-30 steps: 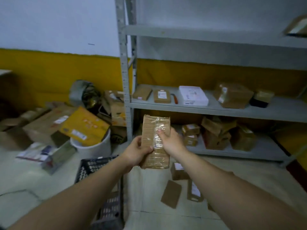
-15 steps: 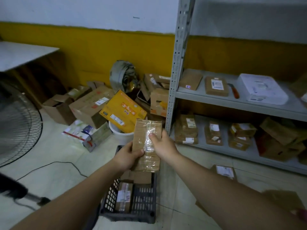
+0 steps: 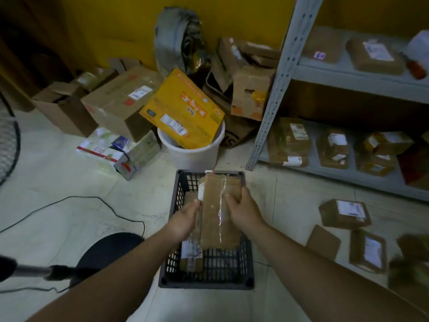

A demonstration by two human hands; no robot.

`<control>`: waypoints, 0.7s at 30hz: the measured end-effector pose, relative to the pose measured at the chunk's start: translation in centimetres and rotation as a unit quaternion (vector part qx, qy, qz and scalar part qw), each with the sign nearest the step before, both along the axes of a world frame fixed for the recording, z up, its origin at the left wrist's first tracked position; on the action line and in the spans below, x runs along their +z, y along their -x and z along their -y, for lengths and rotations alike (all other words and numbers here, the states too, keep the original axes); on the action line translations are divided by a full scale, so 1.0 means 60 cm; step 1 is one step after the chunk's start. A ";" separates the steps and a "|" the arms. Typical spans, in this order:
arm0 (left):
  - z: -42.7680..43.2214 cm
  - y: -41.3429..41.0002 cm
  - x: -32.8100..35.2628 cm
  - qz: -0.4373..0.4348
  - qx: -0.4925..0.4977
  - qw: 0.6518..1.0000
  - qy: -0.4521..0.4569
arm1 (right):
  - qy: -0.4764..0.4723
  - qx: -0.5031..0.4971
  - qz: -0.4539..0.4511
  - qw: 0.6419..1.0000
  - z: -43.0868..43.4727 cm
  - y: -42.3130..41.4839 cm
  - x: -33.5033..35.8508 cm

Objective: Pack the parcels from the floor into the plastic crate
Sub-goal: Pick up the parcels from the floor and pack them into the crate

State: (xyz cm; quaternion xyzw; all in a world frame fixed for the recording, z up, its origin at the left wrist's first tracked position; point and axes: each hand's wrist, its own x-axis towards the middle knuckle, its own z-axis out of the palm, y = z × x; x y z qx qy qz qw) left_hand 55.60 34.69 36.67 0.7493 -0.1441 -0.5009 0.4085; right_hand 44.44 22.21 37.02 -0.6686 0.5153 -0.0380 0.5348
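Gripping parcel (image 3: 213, 225) | left hand (image 3: 185, 220) + right hand (image 3: 243, 213) | crate (image 3: 206, 283) interior perhaps half hidden

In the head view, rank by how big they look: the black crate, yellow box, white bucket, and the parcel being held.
1. black crate
2. yellow box
3. white bucket and held parcel: look alike, and the parcel is nearer the camera, so unranked.

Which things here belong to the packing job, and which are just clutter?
Job: long parcel in left hand and right hand; black crate; parcel already inside; floor parcels.
Lying about: white bucket; yellow box; shelf parcels; cable.
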 end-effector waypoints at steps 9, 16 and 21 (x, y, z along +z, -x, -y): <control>0.007 -0.018 -0.323 -0.094 0.070 0.993 0.009 | -0.013 0.003 0.040 0.999 0.005 -0.052 -0.327; 0.018 -0.021 -0.513 -0.029 0.092 0.995 -0.020 | 0.040 0.070 -0.040 0.996 0.009 -0.069 -0.508; 0.006 -0.002 -0.590 0.044 0.075 0.995 -0.055 | 0.071 0.092 -0.025 0.993 -0.001 -0.061 -0.583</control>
